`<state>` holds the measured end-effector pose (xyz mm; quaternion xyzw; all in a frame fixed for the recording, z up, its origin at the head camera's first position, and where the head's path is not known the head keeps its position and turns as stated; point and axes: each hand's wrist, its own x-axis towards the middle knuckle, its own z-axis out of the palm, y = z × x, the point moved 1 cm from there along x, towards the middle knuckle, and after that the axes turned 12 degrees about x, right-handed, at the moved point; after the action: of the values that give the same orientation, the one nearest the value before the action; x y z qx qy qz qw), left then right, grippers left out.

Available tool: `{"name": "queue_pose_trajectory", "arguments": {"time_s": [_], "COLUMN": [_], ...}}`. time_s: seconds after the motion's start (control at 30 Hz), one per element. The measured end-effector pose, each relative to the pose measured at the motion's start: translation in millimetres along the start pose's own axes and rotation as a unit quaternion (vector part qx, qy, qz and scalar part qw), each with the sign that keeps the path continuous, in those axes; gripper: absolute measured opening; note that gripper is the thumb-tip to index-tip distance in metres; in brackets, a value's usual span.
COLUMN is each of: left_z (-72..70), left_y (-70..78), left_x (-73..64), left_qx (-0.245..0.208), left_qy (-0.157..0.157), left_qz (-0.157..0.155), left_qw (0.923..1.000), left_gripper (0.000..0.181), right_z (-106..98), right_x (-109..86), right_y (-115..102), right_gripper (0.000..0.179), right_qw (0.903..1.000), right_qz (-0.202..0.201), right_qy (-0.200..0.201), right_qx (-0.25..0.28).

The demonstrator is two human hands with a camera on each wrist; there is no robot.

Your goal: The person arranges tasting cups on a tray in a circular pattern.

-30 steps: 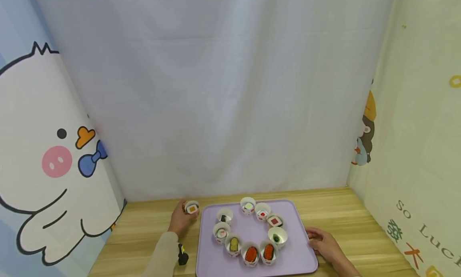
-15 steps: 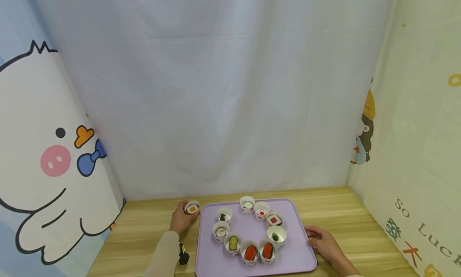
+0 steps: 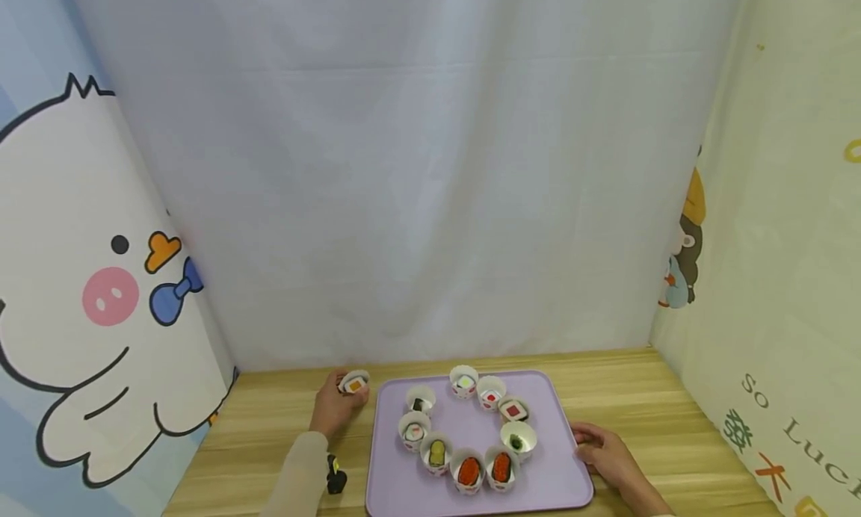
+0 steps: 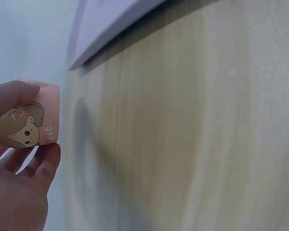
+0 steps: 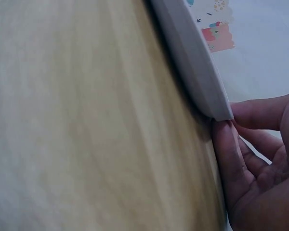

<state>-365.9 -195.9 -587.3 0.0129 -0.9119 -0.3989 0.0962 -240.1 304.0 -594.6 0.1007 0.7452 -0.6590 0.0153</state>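
Observation:
My left hand point(image 3: 332, 409) holds a small paper cup point(image 3: 353, 382) left of the tray, near the table's back edge. A white sushi piece with an orange centre lies in that cup. In the left wrist view, the thumb and fingers grip the cup's pink wall point(image 4: 49, 113), printed with a cartoon face. At the right side of the lilac tray point(image 3: 546, 487), my right hand point(image 3: 608, 453) pinches the rim, thumb and forefinger about the tray's edge point(image 5: 216, 103) in the right wrist view. Its other fingers are partly hidden.
Several paper cups with sushi pieces form a ring on the tray, among them a cup with orange-red topping point(image 3: 468, 472) and a green-filled cup point(image 3: 518, 440). A small black object point(image 3: 335, 480) is beside the left sleeve point(image 3: 299, 472). A pale curtain point(image 3: 430, 203) hangs behind the wooden table.
My left hand has shifted the cup slightly left and back, and the cup now tilts more. The right hand stays at the tray's rim, and the cups on the tray keep their places.

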Motion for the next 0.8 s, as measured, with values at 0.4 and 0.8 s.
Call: {"name": "queue_pose_trajectory", "arguments": {"time_s": [0.4,0.8], "left_z": [-22.3,-26.6], "left_y": [35.5,80.8], "left_x": [-6.3,-13.4], "left_qx": [-0.014,-0.030], "left_qy": [-0.009,-0.015], "left_qz": [0.049,0.095], "left_qw": [0.9987,0.9949], "left_gripper": [0.060,0.060], "right_z": [1,2], "right_x": [-1.6,-1.9], "right_y": [-3,-3], "right_gripper": [0.051,0.050], "right_qw": [1.0000,1.0000], "right_qz": [0.003,0.005], "right_qy": [0.005,0.003], "right_qx": [0.001,-0.004]}}
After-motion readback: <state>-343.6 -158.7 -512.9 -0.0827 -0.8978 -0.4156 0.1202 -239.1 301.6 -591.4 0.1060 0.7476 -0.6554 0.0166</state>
